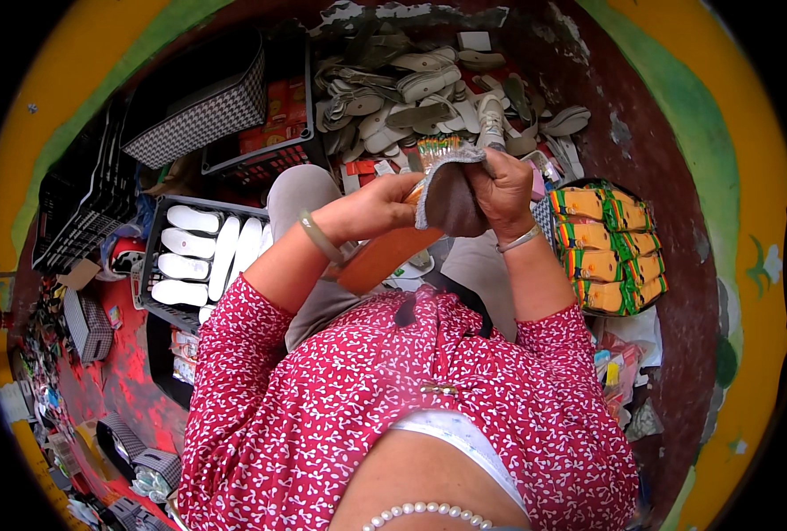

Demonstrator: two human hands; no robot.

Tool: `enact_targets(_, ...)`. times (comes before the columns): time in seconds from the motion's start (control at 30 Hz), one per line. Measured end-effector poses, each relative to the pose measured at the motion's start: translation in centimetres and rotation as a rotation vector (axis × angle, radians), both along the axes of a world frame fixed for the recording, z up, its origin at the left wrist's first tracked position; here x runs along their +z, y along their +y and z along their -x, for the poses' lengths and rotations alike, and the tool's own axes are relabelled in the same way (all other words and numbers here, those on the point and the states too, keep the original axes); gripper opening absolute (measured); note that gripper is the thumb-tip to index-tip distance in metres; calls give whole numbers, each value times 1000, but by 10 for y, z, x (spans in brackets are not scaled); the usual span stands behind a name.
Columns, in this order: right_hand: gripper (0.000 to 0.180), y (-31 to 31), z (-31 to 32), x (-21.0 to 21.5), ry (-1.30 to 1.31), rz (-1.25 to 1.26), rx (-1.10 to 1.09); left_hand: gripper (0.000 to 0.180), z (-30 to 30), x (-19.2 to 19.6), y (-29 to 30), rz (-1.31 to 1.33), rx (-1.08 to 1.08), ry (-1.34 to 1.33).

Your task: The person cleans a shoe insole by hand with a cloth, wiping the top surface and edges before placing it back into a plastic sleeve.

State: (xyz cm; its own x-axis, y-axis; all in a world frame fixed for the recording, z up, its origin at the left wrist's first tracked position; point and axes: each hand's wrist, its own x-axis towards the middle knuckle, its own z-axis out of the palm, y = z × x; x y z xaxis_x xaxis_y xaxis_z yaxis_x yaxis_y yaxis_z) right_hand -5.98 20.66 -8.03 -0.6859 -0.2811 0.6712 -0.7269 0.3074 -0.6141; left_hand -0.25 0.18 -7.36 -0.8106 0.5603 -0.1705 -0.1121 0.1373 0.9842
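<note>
Between my two hands is a grey fabric piece (454, 199) with a fuzzy, lighter edge, bent into a curve; its exact kind does not show. My left hand (383, 208) is closed on its left edge, beside the fuzzy rim. My right hand (502, 193) grips its upper right side, thumb pressed on top. Below my left hand a flat orange piece (389, 257) slants over my lap, and I cannot tell whether the hand touches it. Beyond my hands lies a heap of loose insoles (420, 84), pale and grey.
On the left, a dark crate (174, 310) holds white insoles (184, 267). Behind it stand a checked basket (199, 111) and a black crate (261, 157) with red packets. To the right, orange-and-green packs (601, 265) fill a basket. A dark red wall curves behind.
</note>
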Motion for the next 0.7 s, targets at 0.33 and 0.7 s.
enact_targets(0.33, 19, -2, -2, -2, -339, 336, 180, 45, -3, -6, -4, -129, 1, -64)
enact_targets(0.7, 57, 112, 49, -46, -882, 891, 243, 43, -19, -7, -45, -504, 284, -280)
